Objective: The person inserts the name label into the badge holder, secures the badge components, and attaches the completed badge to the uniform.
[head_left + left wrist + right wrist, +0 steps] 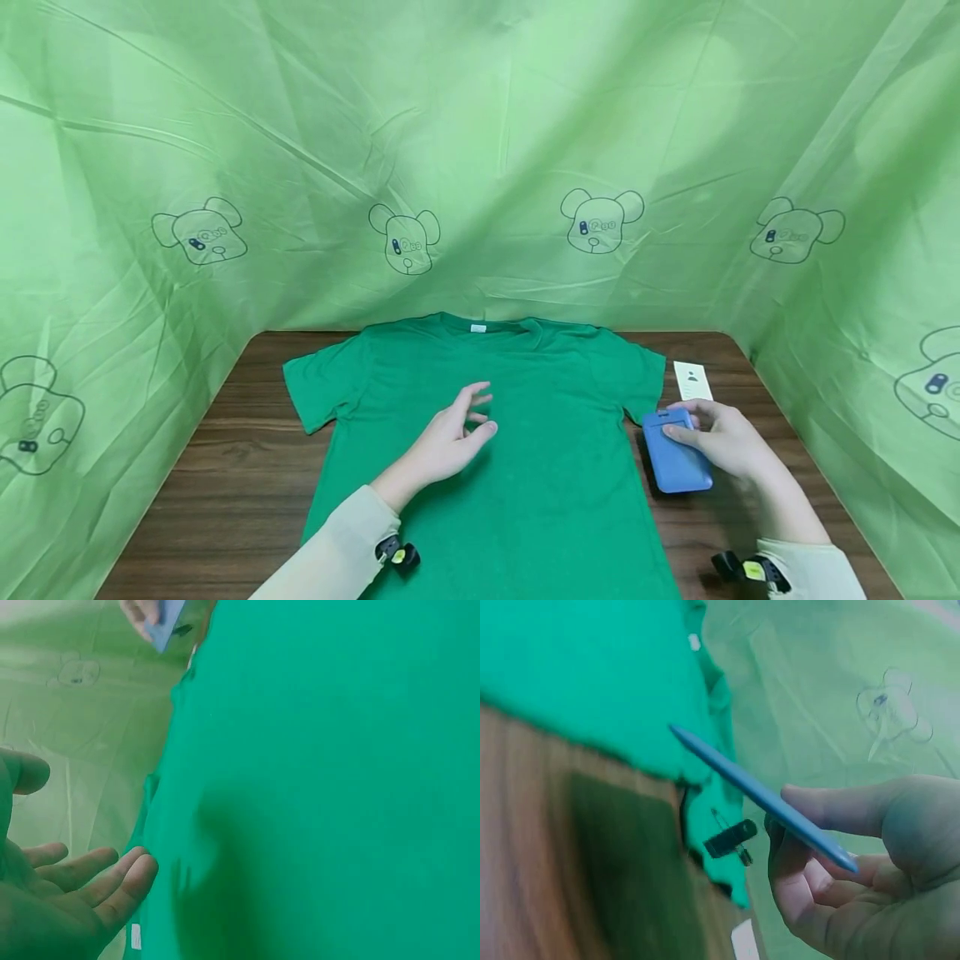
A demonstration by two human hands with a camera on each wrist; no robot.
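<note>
A blue ID badge holder (pixel 678 458) is pinched between the thumb and fingers of my right hand (pixel 726 435), raised over the table at the shirt's right side. The right wrist view shows the badge holder (pixel 761 796) edge-on, with a dark clip (pixel 731 838) beside it. My left hand (pixel 450 437) hovers over the middle of a green T-shirt (pixel 555 467), fingers loosely extended and holding nothing. The shirt lies spread flat, collar at the far side. A white card with a person icon (pixel 692 380) lies just beyond my right hand, its near end hidden.
Beneath the shirt is a dark wooden table (pixel 232 467). Light green fabric (pixel 480 150) with printed bear heads stands along the table's back and both sides. Each wrist carries a small black camera mount, such as the left mount (pixel 397 553).
</note>
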